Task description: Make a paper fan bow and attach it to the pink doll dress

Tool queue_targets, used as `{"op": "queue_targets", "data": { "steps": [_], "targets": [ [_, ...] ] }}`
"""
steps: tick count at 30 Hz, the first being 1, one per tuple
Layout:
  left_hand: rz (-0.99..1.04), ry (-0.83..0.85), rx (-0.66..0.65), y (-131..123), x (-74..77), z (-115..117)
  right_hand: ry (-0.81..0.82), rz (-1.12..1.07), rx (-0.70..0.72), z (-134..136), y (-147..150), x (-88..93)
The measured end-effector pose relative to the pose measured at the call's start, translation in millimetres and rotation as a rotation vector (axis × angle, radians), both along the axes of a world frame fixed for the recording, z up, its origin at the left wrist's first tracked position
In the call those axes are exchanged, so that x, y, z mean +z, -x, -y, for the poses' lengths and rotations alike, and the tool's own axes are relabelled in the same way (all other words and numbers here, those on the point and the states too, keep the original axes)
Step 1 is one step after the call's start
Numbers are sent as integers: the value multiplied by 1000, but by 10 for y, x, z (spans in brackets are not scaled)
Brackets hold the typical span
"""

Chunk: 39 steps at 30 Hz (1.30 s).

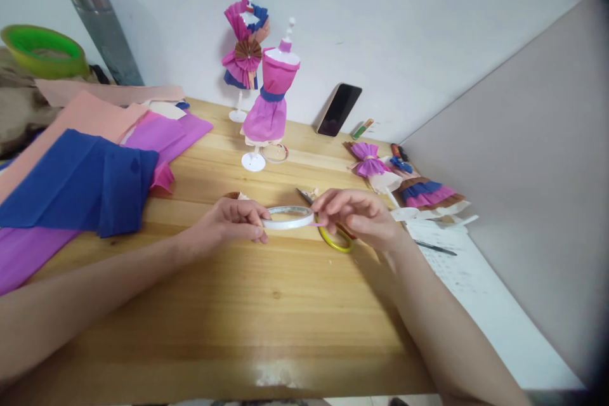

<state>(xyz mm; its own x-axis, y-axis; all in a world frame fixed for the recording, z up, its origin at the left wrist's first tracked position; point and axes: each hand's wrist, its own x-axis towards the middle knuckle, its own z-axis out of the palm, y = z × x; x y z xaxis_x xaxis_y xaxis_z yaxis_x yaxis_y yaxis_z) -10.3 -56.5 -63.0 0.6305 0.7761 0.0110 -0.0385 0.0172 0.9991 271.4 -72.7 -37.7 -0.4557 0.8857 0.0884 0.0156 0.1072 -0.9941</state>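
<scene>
White and narrow, a roll of tape (291, 223) is hanging above the wooden table (228, 323), between the person's two hands. The left hand (233, 219) is grasping its left rim between thumb and fingers. The right hand (364, 214) is curving its fingers at the opposite rim, where a thin pink strip (318, 224) is showing; whether they are pinching that strip, I cannot tell. To my eye, the person is working at the tape's end, and the next move is calling for a steady left hold and fine fingertip control on the right.

Counting around the tape: one pair of scissors (333, 242) is lying behind the right hand, partly hidden. Two dress forms (270, 117) are standing near the wall (190, 13), both wearing colourful outfits. One phone (340, 110) is leaning there, one tumbler (98, 19) is standing at the left, and one pen (436, 247) is lying at the right. Coloured sheets (76, 184) are overlapping, too layered for counting.
</scene>
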Motion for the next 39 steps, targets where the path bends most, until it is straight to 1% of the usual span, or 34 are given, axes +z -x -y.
{"op": "queue_targets", "data": {
  "steps": [1,3,5,7,10,14,16,17,19,23,25,29,32,34,36,39],
  "targets": [
    [19,9,14,4,-2,0,-13,-9,-54,0,-15,3],
    [43,19,31,7,3,4,-6,44,-137,9,-23,21],
    [53,27,50,3,15,11,13,108,-169,28,-5,45],
    [46,32,82,-2,25,19,-5,142,-180,56,33,69],
    [32,41,114,-7,28,27,-124,234,-221,119,132,115],
    [25,34,114,-13,19,27,-355,454,-327,213,299,200],
    [13,27,116,-16,17,22,-458,526,-329,236,342,230],
    [9,29,121,-16,18,18,-484,548,-324,238,344,237],
    [18,39,139,-18,21,12,-474,552,-327,228,310,236],
    [57,51,169,-25,36,7,-340,451,-400,190,204,216],
    [58,57,164,-30,44,10,-334,464,-404,183,200,212],
    [28,59,160,-33,35,22,-438,601,-351,207,316,201],
    [-6,-1,153,-32,9,28,-544,651,-365,236,411,192],
    [-26,-40,153,-32,-1,28,-575,644,-384,247,431,198],
    [-30,-49,173,-32,2,25,-561,606,-444,236,403,208],
    [-1,-30,206,-27,21,17,-499,545,-631,151,276,189]
  ]
}}
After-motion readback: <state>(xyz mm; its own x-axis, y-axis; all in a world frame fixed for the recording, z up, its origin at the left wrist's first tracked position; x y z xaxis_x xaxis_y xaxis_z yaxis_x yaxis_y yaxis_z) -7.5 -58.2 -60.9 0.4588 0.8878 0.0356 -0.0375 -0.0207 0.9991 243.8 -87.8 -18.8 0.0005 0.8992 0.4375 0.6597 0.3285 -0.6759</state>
